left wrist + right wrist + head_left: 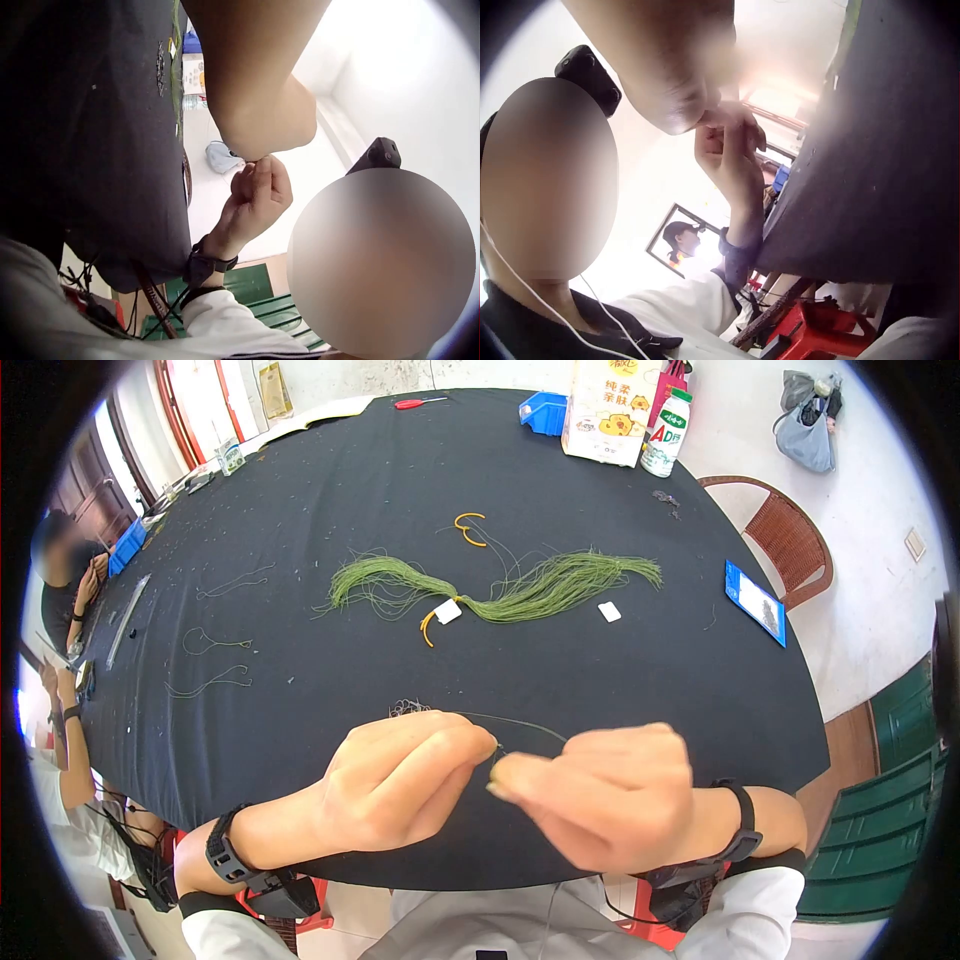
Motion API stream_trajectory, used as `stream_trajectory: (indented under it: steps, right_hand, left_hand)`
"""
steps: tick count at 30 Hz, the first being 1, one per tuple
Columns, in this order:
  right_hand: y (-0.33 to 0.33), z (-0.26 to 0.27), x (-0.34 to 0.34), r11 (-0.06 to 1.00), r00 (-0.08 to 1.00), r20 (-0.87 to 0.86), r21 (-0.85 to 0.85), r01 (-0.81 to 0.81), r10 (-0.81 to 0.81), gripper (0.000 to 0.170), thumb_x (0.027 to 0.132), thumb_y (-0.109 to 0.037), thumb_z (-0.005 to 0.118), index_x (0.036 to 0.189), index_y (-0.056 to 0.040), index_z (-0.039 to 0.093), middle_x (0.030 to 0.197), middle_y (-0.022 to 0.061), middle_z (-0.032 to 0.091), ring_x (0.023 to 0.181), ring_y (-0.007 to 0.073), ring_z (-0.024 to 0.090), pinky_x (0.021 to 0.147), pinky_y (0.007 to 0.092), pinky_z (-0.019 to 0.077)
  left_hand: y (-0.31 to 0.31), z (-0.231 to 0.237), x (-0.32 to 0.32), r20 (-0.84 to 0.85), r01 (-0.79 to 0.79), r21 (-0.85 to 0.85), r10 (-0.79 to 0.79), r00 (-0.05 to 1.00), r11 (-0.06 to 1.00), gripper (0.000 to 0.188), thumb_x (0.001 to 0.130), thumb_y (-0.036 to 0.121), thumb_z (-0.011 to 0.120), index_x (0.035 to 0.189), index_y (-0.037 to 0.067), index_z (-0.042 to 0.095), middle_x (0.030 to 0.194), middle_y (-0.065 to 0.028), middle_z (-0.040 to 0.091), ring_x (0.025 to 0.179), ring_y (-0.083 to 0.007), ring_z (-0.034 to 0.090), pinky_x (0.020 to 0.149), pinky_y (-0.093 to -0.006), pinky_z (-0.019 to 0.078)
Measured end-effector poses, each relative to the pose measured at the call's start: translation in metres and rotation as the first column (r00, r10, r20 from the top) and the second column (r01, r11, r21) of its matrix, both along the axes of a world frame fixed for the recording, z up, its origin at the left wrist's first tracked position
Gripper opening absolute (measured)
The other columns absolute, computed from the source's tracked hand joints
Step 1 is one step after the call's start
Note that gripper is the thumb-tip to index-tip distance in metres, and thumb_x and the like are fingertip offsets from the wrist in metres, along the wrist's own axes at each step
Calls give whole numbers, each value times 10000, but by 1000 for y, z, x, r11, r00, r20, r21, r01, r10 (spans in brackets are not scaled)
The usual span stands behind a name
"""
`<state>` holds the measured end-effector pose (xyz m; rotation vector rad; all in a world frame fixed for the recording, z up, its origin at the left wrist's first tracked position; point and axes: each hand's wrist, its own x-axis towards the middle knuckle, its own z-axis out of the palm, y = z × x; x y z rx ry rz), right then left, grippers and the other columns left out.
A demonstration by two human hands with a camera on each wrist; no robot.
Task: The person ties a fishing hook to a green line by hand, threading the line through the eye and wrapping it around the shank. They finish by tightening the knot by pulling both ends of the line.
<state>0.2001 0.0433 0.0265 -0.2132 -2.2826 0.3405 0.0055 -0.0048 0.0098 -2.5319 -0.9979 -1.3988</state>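
Note:
My left hand (395,780) and right hand (605,795) meet fingertip to fingertip above the near part of the table. Both pinch a thin green line (520,724), which arcs over the knuckles between them. A tiny dark piece shows at the fingertips; I cannot tell what it is. Just behind the left hand lies a small heap of dark wiry bits (408,707). Farther back, a bundle of green line (550,588) is spread across the cloth, tied at its middle. In the left wrist view, the right hand (259,199) has its fingers curled against the thumb.
Separate lengths of green line (215,642) lie on the left. White tags (609,612) and yellow ties (470,530) lie around the bundle. A blue packet (755,603) rests near the right edge; a bottle (667,435) stands at the back. Another person (75,565) sits far left.

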Motion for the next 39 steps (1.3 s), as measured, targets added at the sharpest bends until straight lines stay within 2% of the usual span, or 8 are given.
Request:
stream_trajectory:
  steps: [7,13,19,22,25,30,35,39]
  right_hand:
    - [21,8,3,996,998,-43,-77,33,-37,179,738,-10,684,911,-25,642,615,101,610,481,218,586,430,302,439]
    - [17,10,1,965,998,9,-254,57,-57,94,763,1,656,845,-35,628,556,56,560,426,164,535,417,267,401]
    - [17,8,1,872,998,-35,-486,-63,53,52,780,2,604,808,-41,613,532,19,497,400,92,427,405,238,329]
    - [17,10,3,831,993,98,-556,-6,72,47,799,-3,589,824,-31,618,546,17,504,410,65,402,406,235,302]
    - [24,12,2,721,976,188,-691,52,109,90,865,9,542,873,30,629,641,17,566,504,11,421,480,174,309]
    - [55,-12,-4,532,988,104,-846,28,114,98,880,-27,529,888,12,619,686,-20,573,560,2,421,491,196,317]
    - [75,-9,1,370,970,162,-925,86,180,110,901,-36,522,920,22,614,796,-19,600,612,-10,449,527,177,331]
    - [79,-12,5,231,980,118,-970,79,158,129,917,-61,521,931,23,616,761,-33,588,596,-18,431,515,176,313]
  left_hand:
    - [-3,5,1,38,70,-90,-67,997,993,222,660,-154,608,866,-81,567,735,-151,608,595,-258,614,516,-304,520]
    - [-3,4,2,97,50,-101,-41,994,994,210,671,-163,610,856,-69,575,733,-130,621,585,-244,616,520,-287,514]
    - [-7,3,0,203,-45,-268,102,974,962,169,748,-124,613,880,-19,599,732,-86,627,555,-141,588,488,-232,456]
    - [-6,-3,-2,315,-37,-370,163,935,928,147,787,-96,605,894,4,604,722,-60,624,554,-88,566,491,-215,436]
    - [1,-1,-5,324,-28,-453,193,926,891,114,815,-77,584,895,5,594,708,-44,616,575,-70,565,508,-206,426]
    - [22,-4,-4,384,35,-576,233,893,817,58,850,-32,565,894,6,573,695,-34,611,586,-53,548,515,-207,417]
    - [36,-7,-6,300,1,-671,270,915,741,31,860,9,574,890,7,570,659,-18,581,540,-48,479,490,-214,388]
    - [41,-11,-6,333,51,-730,289,898,681,30,861,27,584,887,11,585,652,-10,589,536,-29,474,480,-198,371]
